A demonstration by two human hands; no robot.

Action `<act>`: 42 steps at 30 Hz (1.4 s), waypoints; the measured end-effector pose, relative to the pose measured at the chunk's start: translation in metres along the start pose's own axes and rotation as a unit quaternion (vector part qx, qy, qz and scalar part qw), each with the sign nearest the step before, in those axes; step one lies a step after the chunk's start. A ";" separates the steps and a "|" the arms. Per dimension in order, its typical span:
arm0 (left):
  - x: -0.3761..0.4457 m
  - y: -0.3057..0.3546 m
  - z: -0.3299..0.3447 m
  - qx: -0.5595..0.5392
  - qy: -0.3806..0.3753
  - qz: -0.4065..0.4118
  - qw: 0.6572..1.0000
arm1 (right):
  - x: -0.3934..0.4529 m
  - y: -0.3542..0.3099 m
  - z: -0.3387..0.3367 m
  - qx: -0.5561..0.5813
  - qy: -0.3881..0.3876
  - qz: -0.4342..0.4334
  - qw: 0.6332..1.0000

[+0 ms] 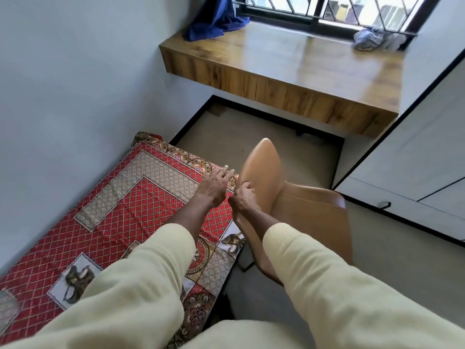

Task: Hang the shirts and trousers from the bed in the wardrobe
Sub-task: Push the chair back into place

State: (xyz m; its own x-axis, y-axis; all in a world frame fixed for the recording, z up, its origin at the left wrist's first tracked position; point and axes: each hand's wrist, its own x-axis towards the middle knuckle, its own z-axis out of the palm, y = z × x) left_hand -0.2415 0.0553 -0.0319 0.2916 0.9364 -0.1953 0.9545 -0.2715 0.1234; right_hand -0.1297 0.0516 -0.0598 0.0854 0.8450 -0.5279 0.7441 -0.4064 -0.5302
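The bed (120,212) lies low at the left, covered by a red patterned sheet; I see no shirts or trousers on the part in view. My left hand (216,185) hovers over the bed's far right corner, fingers spread, holding nothing. My right hand (242,197) is beside it, fingers curled against the left edge of a tan chair's backrest (261,177); whether it grips the chair or the sheet's edge is unclear. A white wardrobe (417,157) with black trim stands at the right, its doors closed.
A wooden desk ledge (302,69) runs under the window, with a blue cloth (216,18) at its left end and a crumpled pale cloth (377,39) at its right. Beige floor (251,132) shows between bed, chair and desk. A white wall borders the bed's left.
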 end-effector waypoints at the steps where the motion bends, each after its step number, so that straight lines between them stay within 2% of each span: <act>1: 0.000 0.003 0.001 0.009 -0.007 0.005 1.000 | -0.005 0.005 0.002 -0.002 -0.002 -0.003 1.000; 6: -0.011 0.038 0.010 0.060 -0.040 0.011 0.997 | -0.051 0.044 0.007 -0.047 -0.028 -0.046 0.997; 11: -0.044 0.096 0.032 0.162 -0.095 0.045 0.981 | -0.121 0.103 -0.003 -0.112 -0.070 -0.142 0.981; 13: -0.067 0.122 0.046 0.187 -0.110 0.043 0.975 | -0.147 0.135 -0.007 -0.109 -0.076 -0.141 0.981; 18: -0.139 0.193 0.065 0.178 -0.106 0.027 0.978 | -0.223 0.229 -0.028 -0.102 -0.120 -0.154 0.975; 22: -0.192 0.246 0.084 0.183 -0.085 0.020 0.979 | -0.269 0.294 -0.046 -0.158 -0.135 -0.161 0.965; 29: -0.242 0.313 0.112 0.147 -0.067 0.096 0.982 | -0.330 0.391 -0.079 -0.219 -0.169 -0.157 0.948; 35: -0.284 0.356 0.129 0.112 -0.016 0.141 0.984 | -0.357 0.440 -0.104 -0.283 -0.163 -0.125 0.937; 42: -0.314 0.398 0.148 0.098 0.011 0.108 0.989 | -0.381 0.484 -0.116 -0.338 -0.047 -0.127 0.931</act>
State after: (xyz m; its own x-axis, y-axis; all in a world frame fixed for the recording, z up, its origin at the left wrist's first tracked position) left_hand 0.0556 -0.3800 -0.0655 0.4912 0.8556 -0.1634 0.8642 -0.5022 -0.0313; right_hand 0.2753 -0.4264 -0.0386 -0.1847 0.8371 -0.5150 0.9823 0.1412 -0.1229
